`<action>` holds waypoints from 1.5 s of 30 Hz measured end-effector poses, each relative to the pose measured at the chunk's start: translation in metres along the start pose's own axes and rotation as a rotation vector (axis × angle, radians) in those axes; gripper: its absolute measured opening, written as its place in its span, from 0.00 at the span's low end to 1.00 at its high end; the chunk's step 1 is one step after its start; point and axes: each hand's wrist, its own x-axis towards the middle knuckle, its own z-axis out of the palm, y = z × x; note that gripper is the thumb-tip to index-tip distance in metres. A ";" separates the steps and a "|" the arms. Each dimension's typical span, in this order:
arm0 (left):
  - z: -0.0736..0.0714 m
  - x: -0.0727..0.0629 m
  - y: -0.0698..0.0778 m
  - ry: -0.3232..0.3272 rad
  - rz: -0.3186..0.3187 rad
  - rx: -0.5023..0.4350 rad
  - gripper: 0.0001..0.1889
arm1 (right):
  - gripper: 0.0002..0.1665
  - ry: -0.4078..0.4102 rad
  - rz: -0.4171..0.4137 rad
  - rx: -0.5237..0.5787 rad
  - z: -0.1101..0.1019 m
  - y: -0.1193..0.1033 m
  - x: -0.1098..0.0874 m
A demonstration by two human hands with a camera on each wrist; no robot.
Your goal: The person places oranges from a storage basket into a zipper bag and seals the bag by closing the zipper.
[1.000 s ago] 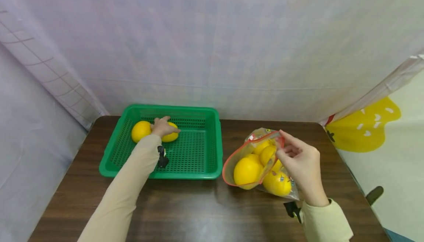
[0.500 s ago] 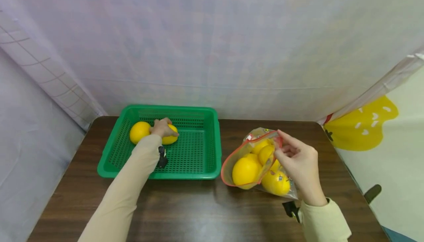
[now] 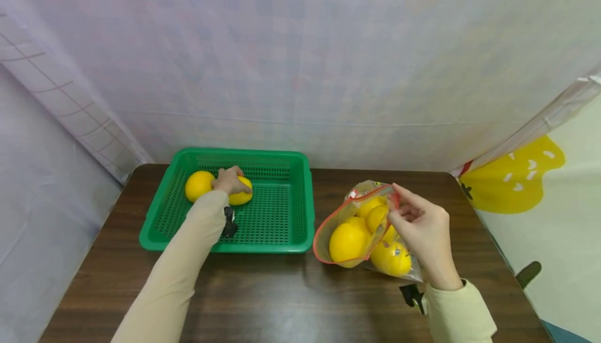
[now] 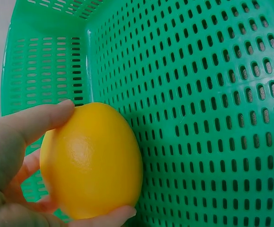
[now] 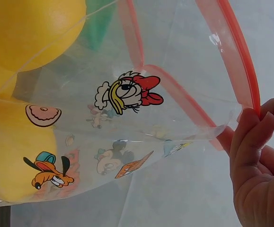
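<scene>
Green basket (image 3: 263, 249) sat at left on the dark table (image 3: 263, 301), one yellow fruit (image 3: 199, 185) near its left wall. Just right of that, left hand (image 3: 227, 180) gripped a second fruit (image 3: 242, 197) inside the basket, fingers curled round it. Further right, clear bag (image 3: 324, 241) with red-edged mouth gaped, several yellow fruits (image 3: 347, 242) inside; right hand (image 3: 424, 228) pinched its edge.

Table (image 3: 263, 298): dark brown, wood-grained, slightly glossy; top extends to both sides of the green basket (image 3: 253, 249) and on the wearer's side of it. Basket rectangular, perforated, upright, directly on the wood. Clear plastic bag (image 3: 345, 207), red-edged, cartoon-printed: rests just right of basket, mouth gaping; contact between the two uncertain.
</scene>
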 end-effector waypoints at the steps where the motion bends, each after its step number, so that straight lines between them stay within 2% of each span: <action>1: 0.000 0.000 0.000 0.002 -0.001 -0.007 0.27 | 0.21 0.000 0.002 -0.002 0.000 0.000 0.000; 5: -0.003 -0.003 -0.001 0.001 0.017 -0.050 0.27 | 0.21 0.000 0.006 -0.006 0.000 -0.001 -0.001; 12: -0.012 -0.013 0.004 -0.028 0.108 -0.194 0.29 | 0.21 -0.002 0.008 -0.005 0.000 -0.001 -0.001; 18: -0.020 -0.026 0.015 -0.036 0.182 -0.258 0.31 | 0.21 -0.004 0.012 -0.007 0.000 0.000 0.000; 25: -0.022 -0.041 0.027 -0.066 0.247 -0.277 0.32 | 0.22 -0.012 0.023 -0.012 0.000 0.000 -0.001; 33: -0.024 -0.065 0.050 -0.062 0.326 -0.298 0.30 | 0.22 -0.011 0.030 -0.014 -0.001 0.000 -0.002; 45: -0.015 -0.110 0.085 -0.116 0.494 -0.408 0.27 | 0.22 -0.001 0.030 0.002 0.001 -0.001 -0.002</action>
